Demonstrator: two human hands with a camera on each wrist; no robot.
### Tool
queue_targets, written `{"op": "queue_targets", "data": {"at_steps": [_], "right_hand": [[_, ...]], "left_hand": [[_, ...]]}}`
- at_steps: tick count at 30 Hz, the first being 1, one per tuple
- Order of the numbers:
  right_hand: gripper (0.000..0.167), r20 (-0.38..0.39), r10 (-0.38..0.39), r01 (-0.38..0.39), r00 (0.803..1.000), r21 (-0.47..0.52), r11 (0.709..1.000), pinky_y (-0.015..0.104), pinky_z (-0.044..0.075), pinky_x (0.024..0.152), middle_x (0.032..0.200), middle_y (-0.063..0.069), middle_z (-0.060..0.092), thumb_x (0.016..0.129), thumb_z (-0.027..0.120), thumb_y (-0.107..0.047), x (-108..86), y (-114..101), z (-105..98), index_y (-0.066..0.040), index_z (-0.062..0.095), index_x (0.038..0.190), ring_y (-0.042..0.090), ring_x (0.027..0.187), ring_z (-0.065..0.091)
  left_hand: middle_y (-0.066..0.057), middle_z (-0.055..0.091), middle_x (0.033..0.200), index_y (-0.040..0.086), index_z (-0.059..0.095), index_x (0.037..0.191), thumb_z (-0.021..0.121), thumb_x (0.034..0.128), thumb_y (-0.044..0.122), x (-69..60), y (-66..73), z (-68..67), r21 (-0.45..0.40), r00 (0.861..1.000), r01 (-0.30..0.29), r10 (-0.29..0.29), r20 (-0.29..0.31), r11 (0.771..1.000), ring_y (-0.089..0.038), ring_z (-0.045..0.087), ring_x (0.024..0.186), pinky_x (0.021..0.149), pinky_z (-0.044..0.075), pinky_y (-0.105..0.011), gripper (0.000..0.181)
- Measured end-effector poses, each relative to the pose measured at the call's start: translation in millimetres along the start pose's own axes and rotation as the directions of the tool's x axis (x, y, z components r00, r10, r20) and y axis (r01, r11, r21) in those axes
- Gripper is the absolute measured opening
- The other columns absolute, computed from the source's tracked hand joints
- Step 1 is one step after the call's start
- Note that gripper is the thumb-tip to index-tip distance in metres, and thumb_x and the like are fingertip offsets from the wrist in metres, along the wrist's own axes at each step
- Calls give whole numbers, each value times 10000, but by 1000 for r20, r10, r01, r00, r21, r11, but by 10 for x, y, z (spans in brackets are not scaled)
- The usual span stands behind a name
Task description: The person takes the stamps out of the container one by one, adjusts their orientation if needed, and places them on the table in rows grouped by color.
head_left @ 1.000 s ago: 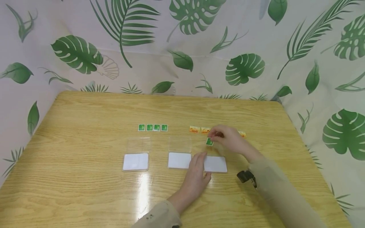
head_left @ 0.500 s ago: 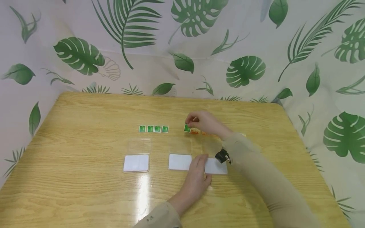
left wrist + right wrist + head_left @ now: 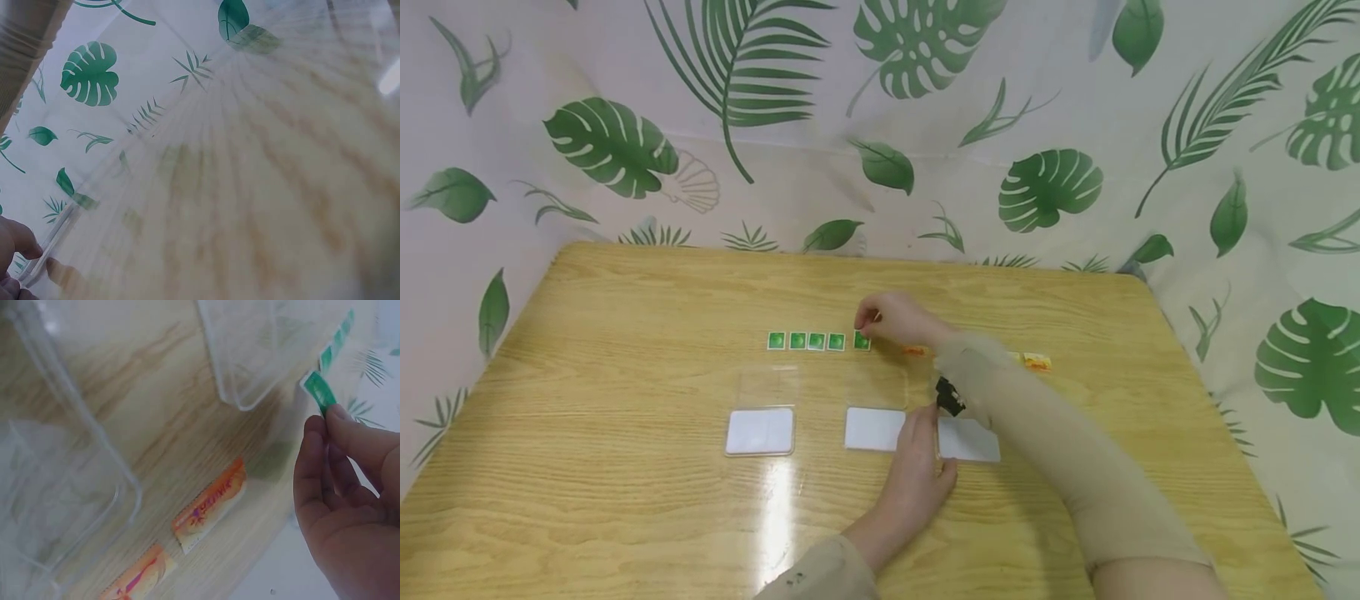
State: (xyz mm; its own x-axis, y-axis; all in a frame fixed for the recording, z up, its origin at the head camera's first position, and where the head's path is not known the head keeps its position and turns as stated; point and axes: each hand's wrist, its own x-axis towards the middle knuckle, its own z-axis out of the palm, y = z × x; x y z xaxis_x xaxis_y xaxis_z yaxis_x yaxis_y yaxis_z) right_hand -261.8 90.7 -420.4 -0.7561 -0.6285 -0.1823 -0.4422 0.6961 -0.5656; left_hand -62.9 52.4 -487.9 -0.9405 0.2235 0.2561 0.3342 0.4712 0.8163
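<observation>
My right hand (image 3: 891, 318) pinches a small green stamp (image 3: 319, 390) between thumb and fingertips. In the head view it is just right of a row of several green stamps (image 3: 816, 341). Orange-and-yellow stamps (image 3: 1037, 362) lie to the right, partly hidden behind my right forearm. My left hand (image 3: 913, 471) holds the left end of the rightmost clear plastic case (image 3: 970, 439), which has a white insert, with fingers at the far side and thumb at the near side. The left wrist view catches only some fingers (image 3: 19, 240) at a clear edge.
Two more clear cases with white inserts stand left of my left hand, a middle case (image 3: 875, 428) and a left case (image 3: 760, 431). Their transparent lids lie opened behind them. A leaf-patterned cloth (image 3: 887, 208) hangs behind the wooden table (image 3: 625, 333).
My right hand has carried the green stamp leftward, from near the rightmost case past the orange stamps to the right end of the green row. My left hand has stayed in place.
</observation>
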Motion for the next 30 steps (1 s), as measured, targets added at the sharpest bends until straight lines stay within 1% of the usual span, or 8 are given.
{"op": "queue_targets", "data": {"at_steps": [4, 10, 15, 19, 25, 30], "right_hand": [[38, 24, -15, 16, 1000, -50, 999, 277, 497, 792, 897, 36, 662, 888, 667, -52, 47, -2, 32, -36, 687, 917, 162, 845, 568], [45, 22, -38, 40, 999, -88, 995, 278, 503, 784, 878, 46, 662, 871, 684, -44, 71, -12, 62, -17, 677, 907, 164, 835, 580], [41, 28, -8, 11, 1000, -106, 994, 279, 494, 790, 889, 45, 648, 883, 676, -55, 98, -44, 71, -27, 677, 913, 165, 833, 554], [32, 32, 18, -14, 999, -122, 992, 282, 488, 798, 903, 43, 642, 893, 663, -54, 117, -55, 84, -43, 677, 920, 166, 842, 543], [34, 41, 30, -25, 999, -138, 990, 284, 485, 801, 909, 42, 639, 897, 658, -53, 129, -58, 88, -45, 675, 926, 168, 847, 537], [35, 46, 23, -16, 999, -150, 989, 287, 485, 810, 905, 37, 641, 896, 658, -48, 131, -54, 91, -49, 680, 922, 167, 849, 541]], "left_hand": [[-171, 409, 1319, -87, 326, 1379, 670, 806, -28, 0, -3, -7, -7, 1000, 2, -2, 1, 1000, -251, 412, 1233, 1066, 371, -301, 671], [-174, 397, 1339, -76, 306, 1400, 673, 812, -19, -4, -2, -17, 8, 1000, -2, 2, 6, 1000, -250, 394, 1253, 1075, 358, -295, 695], [-184, 389, 1353, -79, 290, 1409, 676, 820, -15, -5, 7, -21, 2, 1000, -2, 2, 5, 1000, -259, 390, 1263, 1072, 363, -303, 707], [-185, 377, 1371, -81, 270, 1423, 661, 833, -6, -7, 15, -27, 3, 1000, 13, -13, 16, 1000, -258, 377, 1279, 1079, 353, -304, 712], [-195, 370, 1381, -95, 270, 1422, 664, 830, -8, 0, 18, -26, -10, 999, 35, -34, 21, 999, -265, 369, 1288, 1086, 343, -310, 717], [-193, 364, 1389, -90, 269, 1425, 662, 834, -7, 0, 26, -32, -9, 998, 53, -53, 34, 999, -262, 367, 1292, 1085, 344, -310, 715]]}}
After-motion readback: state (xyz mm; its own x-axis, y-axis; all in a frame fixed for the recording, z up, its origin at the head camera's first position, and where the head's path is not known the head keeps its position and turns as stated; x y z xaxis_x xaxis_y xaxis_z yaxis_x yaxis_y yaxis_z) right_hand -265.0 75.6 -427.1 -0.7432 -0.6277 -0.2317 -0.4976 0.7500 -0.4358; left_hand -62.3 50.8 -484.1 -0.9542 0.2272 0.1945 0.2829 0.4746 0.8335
